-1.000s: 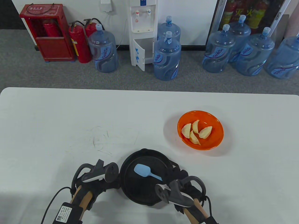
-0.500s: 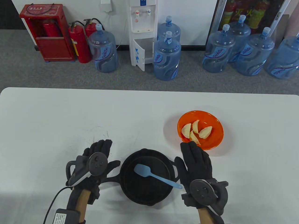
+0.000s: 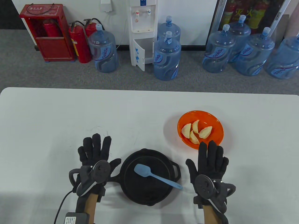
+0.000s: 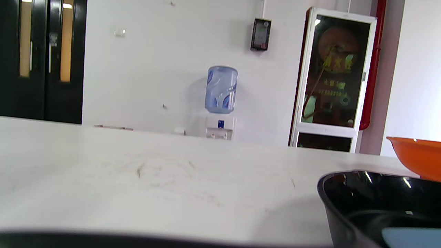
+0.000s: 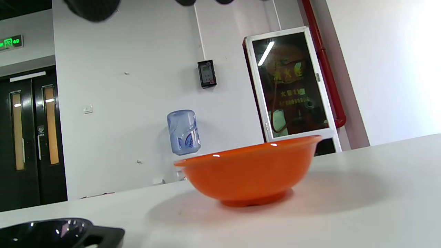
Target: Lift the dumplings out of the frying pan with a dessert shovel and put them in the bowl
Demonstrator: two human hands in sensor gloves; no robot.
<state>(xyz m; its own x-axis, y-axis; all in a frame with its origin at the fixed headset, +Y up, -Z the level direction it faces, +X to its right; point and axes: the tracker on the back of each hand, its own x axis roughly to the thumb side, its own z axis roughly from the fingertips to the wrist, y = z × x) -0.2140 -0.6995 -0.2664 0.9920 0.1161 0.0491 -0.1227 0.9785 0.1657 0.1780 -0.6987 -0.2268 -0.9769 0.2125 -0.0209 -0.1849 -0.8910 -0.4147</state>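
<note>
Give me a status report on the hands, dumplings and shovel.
Left hand and right hand open, flat beside the pan. Four dumplings in the bowl. Shovel lies in the pan, unheld. Nothing in the way.

Left hand (image 3: 97, 155): black sensor glove, dark grey round tracker with white underside.
Right hand (image 3: 210, 161): black glove, matching tracker.
Left wrist: black cable, labelled box.

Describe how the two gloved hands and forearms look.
Both the left hand and the right hand wear black sensor gloves, each with a dark grey round-faced tracker strapped on its back. Forearms are bare. A black cable and a labelled box hang at the left wrist.
</note>
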